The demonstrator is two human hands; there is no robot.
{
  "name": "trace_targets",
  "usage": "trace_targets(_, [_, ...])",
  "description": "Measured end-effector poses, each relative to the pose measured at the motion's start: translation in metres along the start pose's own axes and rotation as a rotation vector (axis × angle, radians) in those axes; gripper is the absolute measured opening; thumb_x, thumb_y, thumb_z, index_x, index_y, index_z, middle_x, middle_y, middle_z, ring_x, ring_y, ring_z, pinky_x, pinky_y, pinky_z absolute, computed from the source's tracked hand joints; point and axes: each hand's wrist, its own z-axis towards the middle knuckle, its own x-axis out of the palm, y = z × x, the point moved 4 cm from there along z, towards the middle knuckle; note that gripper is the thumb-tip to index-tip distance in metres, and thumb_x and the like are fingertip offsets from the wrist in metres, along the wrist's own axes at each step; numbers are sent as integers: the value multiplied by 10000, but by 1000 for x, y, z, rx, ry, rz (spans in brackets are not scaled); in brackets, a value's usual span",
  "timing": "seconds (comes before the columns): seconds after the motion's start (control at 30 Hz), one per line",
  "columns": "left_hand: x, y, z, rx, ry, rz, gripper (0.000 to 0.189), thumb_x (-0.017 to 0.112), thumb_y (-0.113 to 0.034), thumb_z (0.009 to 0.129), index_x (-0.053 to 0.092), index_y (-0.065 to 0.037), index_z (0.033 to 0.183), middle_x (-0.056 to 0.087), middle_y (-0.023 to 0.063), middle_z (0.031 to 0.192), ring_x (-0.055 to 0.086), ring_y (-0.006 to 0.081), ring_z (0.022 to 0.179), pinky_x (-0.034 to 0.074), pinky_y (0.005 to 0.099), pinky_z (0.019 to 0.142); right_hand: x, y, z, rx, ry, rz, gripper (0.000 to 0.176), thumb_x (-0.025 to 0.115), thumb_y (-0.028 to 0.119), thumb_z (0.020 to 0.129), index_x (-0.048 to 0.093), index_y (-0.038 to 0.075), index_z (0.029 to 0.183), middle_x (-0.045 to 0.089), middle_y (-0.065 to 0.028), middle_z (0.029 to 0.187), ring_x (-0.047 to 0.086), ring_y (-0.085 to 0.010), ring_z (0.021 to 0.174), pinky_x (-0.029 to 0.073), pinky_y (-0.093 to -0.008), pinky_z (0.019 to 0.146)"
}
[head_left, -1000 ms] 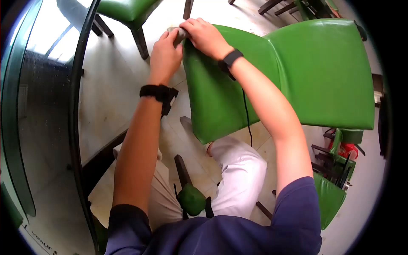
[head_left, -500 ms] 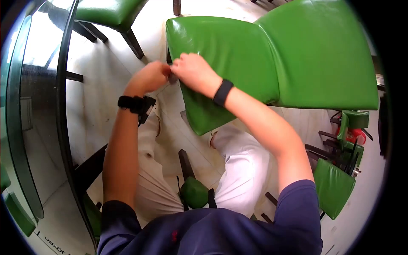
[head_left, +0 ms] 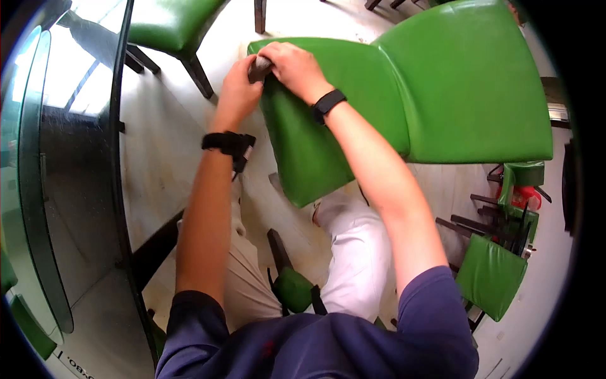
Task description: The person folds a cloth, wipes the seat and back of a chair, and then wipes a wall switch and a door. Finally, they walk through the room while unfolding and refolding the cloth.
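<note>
A green padded chair (head_left: pixel 442 88) stands in front of me, its seat toward me and its backrest to the right. Both of my hands meet at the seat's far left corner. My left hand (head_left: pixel 238 91) and my right hand (head_left: pixel 295 63) pinch a small grey cloth (head_left: pixel 259 68) pressed against the green upholstery there. Each wrist wears a black band. My legs in light trousers show below the seat.
A glass-topped table with a dark rim (head_left: pixel 117 177) curves along the left. Another green chair (head_left: pixel 167 25) stands at the top left. More green chairs (head_left: pixel 492 275) and dark wooden legs are stacked at the right. The floor is pale tile.
Both hands with the cloth have moved from the seat's near left edge up to its far left corner. The view has shifted slightly.
</note>
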Motion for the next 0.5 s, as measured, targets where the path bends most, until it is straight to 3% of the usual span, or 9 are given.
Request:
trace_targets(0.07, [7, 0, 4, 26, -235, 152, 423, 690, -62, 851, 629, -20, 1267, 684, 209, 1201, 673, 363, 1093, 529, 416, 960, 16, -7, 0, -7, 18, 18, 203, 595, 57, 857, 690, 120, 1025, 691, -60, 1005, 661, -299, 990, 568, -424, 844])
trace_targets(0.17, [16, 15, 4, -71, -228, 292, 323, 677, -77, 859, 679, -29, 1179, 711, 208, 1107, 693, 382, 1007, 546, 438, 887, 29, -9, -12, -9, 51, 18, 185, 581, 59, 875, 697, 119, 1006, 690, -65, 1005, 651, -291, 1018, 564, -427, 851])
trace_targets(0.23, [14, 10, -5, -1, -259, 264, 234, 658, -97, 874, 711, -29, 1092, 716, 214, 1030, 694, 397, 953, 548, 456, 842, 25, -2, -21, 91, 184, -8, 243, 656, 34, 816, 690, 82, 1051, 705, -90, 1032, 658, -327, 998, 558, -436, 863])
trace_targets(0.33, [14, -2, -14, 26, -123, 383, 222, 651, -98, 861, 724, -12, 1053, 714, 229, 986, 693, 409, 919, 552, 460, 823, 4, 8, -45, 150, 213, 75, 234, 656, 33, 810, 700, 77, 1036, 713, -104, 984, 669, -340, 957, 556, -452, 848])
trace_targets(0.5, [15, -45, -50, -73, 476, 259, 277, 641, -42, 778, 720, 36, 1032, 707, 264, 928, 691, 416, 845, 545, 423, 763, -27, 43, -117, 205, 219, 142, 245, 684, 61, 779, 686, 77, 1024, 694, -132, 958, 670, -351, 950, 562, -469, 830])
